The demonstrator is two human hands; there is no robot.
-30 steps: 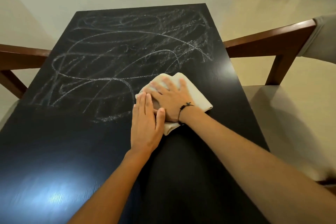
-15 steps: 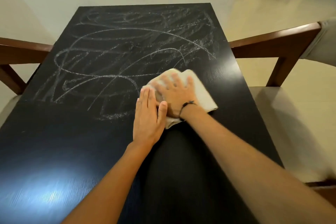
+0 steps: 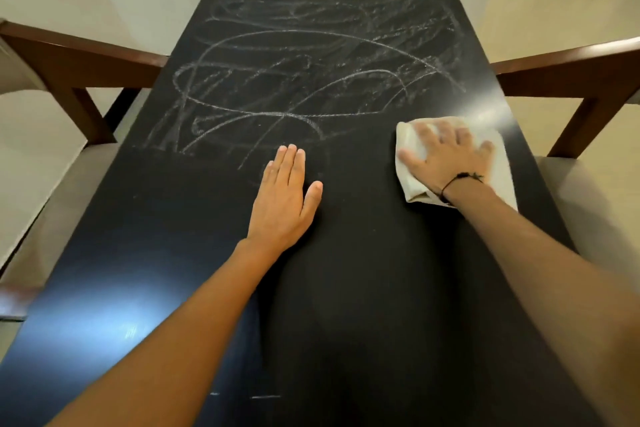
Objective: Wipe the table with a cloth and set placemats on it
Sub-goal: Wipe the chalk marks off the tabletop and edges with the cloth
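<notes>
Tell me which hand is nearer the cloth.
Right. The right hand presses flat on the cloth near the table's right edge; the left hand rests on bare tabletop, apart from it.

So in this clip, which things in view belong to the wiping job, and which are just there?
Part of the job:
- cream cloth, pressed flat under the right hand
- black table
- chalk scribbles on its far half
- left hand, flat on the table

Just there:
- left wooden chair
- right wooden chair

No placemats in view.

dim warm light, glare on table (image 3: 485, 107)
</notes>
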